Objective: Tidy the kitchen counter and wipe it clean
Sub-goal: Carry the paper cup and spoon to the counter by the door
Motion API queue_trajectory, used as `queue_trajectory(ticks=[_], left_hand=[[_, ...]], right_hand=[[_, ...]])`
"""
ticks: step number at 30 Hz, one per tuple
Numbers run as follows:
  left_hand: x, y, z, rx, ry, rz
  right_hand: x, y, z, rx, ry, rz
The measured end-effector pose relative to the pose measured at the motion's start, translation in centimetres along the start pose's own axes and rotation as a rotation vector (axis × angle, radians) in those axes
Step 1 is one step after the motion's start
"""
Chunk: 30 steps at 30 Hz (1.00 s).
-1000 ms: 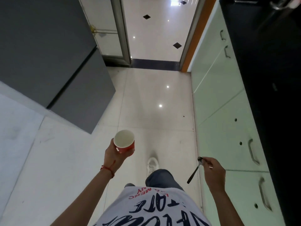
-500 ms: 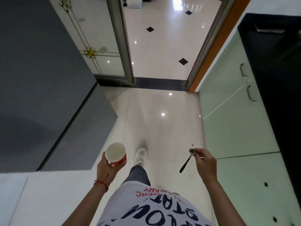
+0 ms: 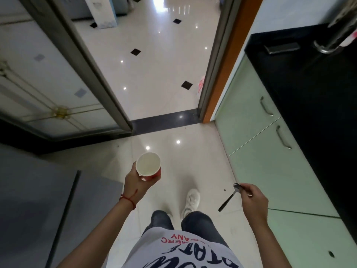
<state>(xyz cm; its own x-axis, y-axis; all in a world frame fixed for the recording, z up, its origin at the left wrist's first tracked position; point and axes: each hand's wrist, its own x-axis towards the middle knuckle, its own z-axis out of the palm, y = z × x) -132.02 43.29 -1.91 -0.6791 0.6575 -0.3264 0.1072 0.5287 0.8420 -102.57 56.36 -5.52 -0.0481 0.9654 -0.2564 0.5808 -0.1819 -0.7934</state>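
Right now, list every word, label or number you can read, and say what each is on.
"ANY" in red, upside down, on the grey T-shirt; the red letters beside it are unclear.
Large dark letters on the same shirt: cut off, unreadable.
Paper cup, spoon, phone: no readable text.

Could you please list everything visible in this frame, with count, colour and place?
Paper cup: one, red outside, white inside, upright in left hand.
Spoon: one, dark metal, held by its bowl end in right hand.
Counter: one, black, right side.
Cabinet doors: pale green, under counter.
Flat device: one, dark, on counter's far end.
Doorway: one, ahead.
Left hand: one, red wrist thread.
Right hand: one.
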Motion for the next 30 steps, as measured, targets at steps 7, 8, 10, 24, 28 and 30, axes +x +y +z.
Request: queue_trajectory(ticks=[7, 8, 10, 24, 28, 30], left_hand=[[9.0, 5.8, 6.2, 0.037, -0.053, 0.027], [10.0, 6.8, 7.3, 0.045, -0.058, 0.031], [11.8, 9.1, 9.3, 0.061, -0.065, 0.038], [28.3, 26.0, 25.3, 0.184, -0.456, 0.315], [32.9, 30.9, 30.5, 0.224, -0.602, 0.352], [35.2, 33.2, 32.7, 0.261, -0.706, 0.336]], right_hand=[[10.5, -3.5, -0.6, 0.061, 0.068, -0.007], [12.1, -4.0, -1.0, 0.079, 0.08, -0.004], [15.4, -5.2, -2.0, 0.107, 0.105, 0.0], [28.9, -11.3, -8.1, 0.269, 0.495, 0.101], [31.9, -12.5, -9.2, 0.253, 0.638, 0.159], [33.3, -13.4, -9.6, 0.26, 0.684, 0.167]])
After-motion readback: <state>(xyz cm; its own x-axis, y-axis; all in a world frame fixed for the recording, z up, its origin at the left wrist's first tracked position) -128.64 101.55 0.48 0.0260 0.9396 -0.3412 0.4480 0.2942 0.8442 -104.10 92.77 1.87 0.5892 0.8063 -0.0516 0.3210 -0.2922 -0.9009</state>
